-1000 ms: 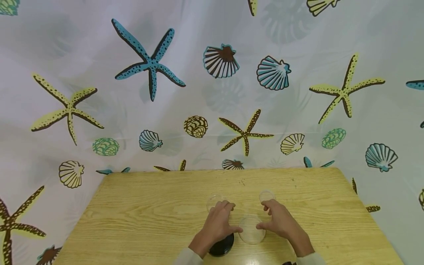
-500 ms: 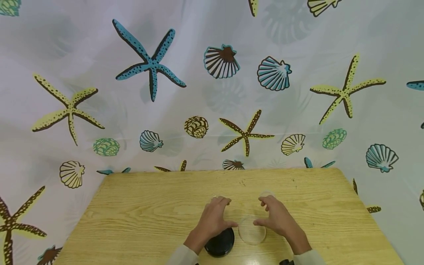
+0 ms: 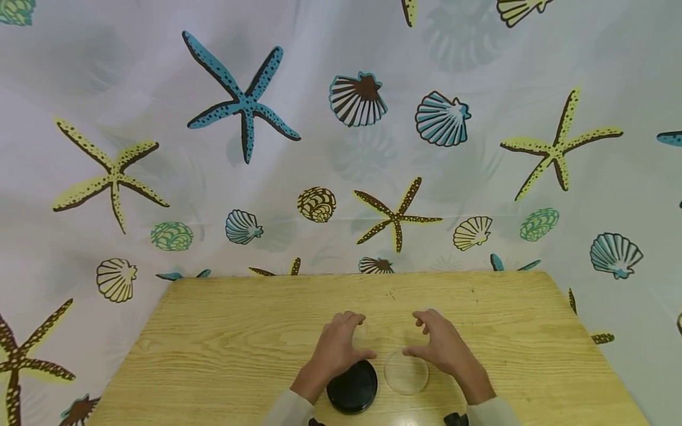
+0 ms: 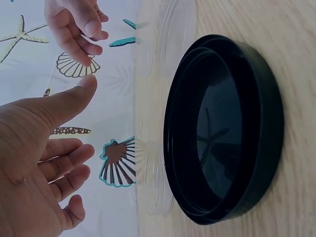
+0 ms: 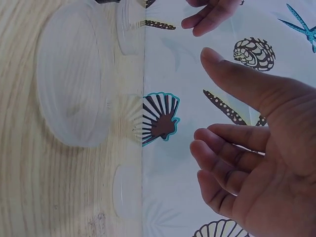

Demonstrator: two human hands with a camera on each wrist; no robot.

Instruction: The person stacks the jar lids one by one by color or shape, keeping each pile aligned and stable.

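Note:
My left hand (image 3: 337, 349) hovers over the back edge of a black round shallow dish (image 3: 352, 387), thumb spread from loosely bent fingers. In the left wrist view the black dish (image 4: 269, 128) shows a raised rim and a glossy inside. My right hand (image 3: 443, 348) is held the same way, thumb near the back of a clear round shallow dish (image 3: 407, 374). Both palms face each other across a gap, with nothing between the fingers. Behind the hands lie two smaller clear round pieces; the right wrist view shows the left one (image 5: 129, 27) and the right one (image 5: 124, 190).
Everything lies on a light wood-grain table (image 3: 240, 337). A white curtain (image 3: 298, 148) printed with starfish and shells hangs behind it and along both sides. Dark wrist cameras, such as the right one (image 3: 456, 419), show at the cuffs.
Both hands have drifted left, the left hand farther, uncovering more of the black dish. The gap between the hands has widened slightly. The dishes stay in place.

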